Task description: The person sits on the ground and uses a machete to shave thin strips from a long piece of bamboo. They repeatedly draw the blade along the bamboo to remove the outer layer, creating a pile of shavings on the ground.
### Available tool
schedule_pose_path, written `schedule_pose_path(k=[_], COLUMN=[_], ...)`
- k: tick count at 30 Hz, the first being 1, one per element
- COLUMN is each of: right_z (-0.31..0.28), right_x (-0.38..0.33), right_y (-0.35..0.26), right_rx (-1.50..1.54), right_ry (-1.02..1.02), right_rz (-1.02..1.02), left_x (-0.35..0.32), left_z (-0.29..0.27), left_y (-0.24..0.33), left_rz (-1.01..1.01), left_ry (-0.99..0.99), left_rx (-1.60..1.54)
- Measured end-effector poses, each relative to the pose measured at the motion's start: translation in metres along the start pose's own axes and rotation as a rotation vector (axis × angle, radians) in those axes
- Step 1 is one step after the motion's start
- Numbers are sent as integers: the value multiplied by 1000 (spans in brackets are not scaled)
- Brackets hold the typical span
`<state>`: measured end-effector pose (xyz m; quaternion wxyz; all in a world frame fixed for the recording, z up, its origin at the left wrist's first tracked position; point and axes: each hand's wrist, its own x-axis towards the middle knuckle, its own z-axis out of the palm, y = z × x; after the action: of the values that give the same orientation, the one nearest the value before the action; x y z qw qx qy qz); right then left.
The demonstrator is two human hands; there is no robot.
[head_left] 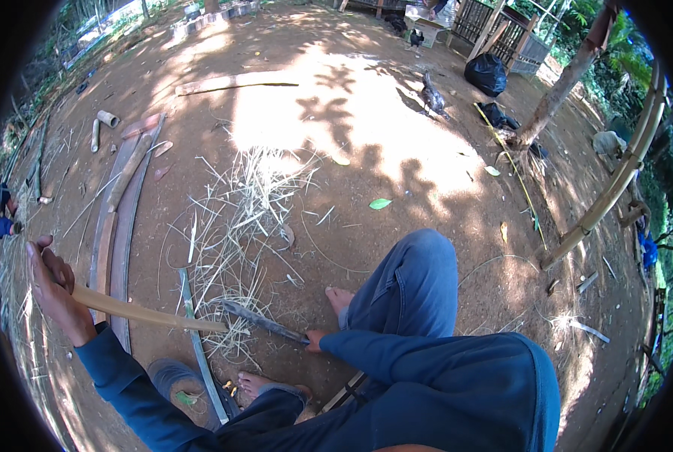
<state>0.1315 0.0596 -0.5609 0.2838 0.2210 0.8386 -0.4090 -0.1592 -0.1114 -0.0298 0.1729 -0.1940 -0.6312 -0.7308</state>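
My left hand grips the far end of a pale split bamboo strip, held level above the dirt at the left. My right hand is closed on the handle of a dark long-bladed knife, whose tip meets the near end of the strip. Under the blade lies a heap of thin bamboo shavings. A green bamboo strip lies on the ground below the knife. My bare feet rest on the dirt beside it, and my knee in blue trousers is raised on the right.
Several long split bamboo boards lie at the left, with short bamboo tube pieces beyond them. A plank lies further off. A chicken, a black bag, a tree trunk and a leaning bamboo pole stand to the right.
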Motion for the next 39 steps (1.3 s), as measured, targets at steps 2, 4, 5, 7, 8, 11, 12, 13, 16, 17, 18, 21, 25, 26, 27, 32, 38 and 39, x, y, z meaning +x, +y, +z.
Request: schedule_pose_path(k=[2, 4, 5, 7, 8, 11, 12, 13, 16, 17, 18, 21, 25, 26, 27, 32, 38, 39], right_z=[1, 2, 3, 4, 4, 3, 1, -2, -7, -7, -7, -5, -1, -1, -1, 1, 3, 3], right_x=[1, 3, 4, 3, 3, 4, 3, -1, -9, -10, -10, -6, 0, 1, 0, -1, 0, 1], right_y=[2, 3, 5, 7, 7, 5, 4, -2, -4, -4, -6, -2, 4, 3, 3, 3, 1, 0], right_rx=[-4, -32, -46, -37, -32, -40, -36, -32, -22, -18, -20, -21, -8, -7, -13, 23, -12, -17], right_ry=[10, 12, 12, 29, 38, 43, 27, 3, -7, -3, 0, 11, 1, -8, -4, 19, 22, 24], right_rz=[8, 11, 13, 16, 17, -4, -2, 1, 1, -5, -10, -19, 3, 15, 12, -5, 7, 6], left_x=[0, 1, 0, -2, -3, -3, -1, -1, -2, -1, -1, -1, -2, -1, -1, 0, -2, -3], left_z=[1, 0, 1, 5, 6, 6, 5, 1, 2, 2, 1, 3, 6, 4, 1, 1, 3, 3], left_y=[0, -2, -3, -2, -1, 3, 4, 0, -2, -2, -1, 1, 0, -1, -3, -4, 1, 2], left_rz=[-1, -5, 1, 15, 14, 16, 17, 13, 17, 15, 13, 9, 8, 8, 8, 4, 29, 33], left_ry=[-5, -14, -9, 2, 11, 23, 17, 15, 27, 28, 28, 25, 11, 15, 18, 5, 19, 24], left_rx=[-3, -7, -7, -5, 0, 5, 0, 2, 9, 6, 4, 1, 9, 10, 9, 12, 23, 33])
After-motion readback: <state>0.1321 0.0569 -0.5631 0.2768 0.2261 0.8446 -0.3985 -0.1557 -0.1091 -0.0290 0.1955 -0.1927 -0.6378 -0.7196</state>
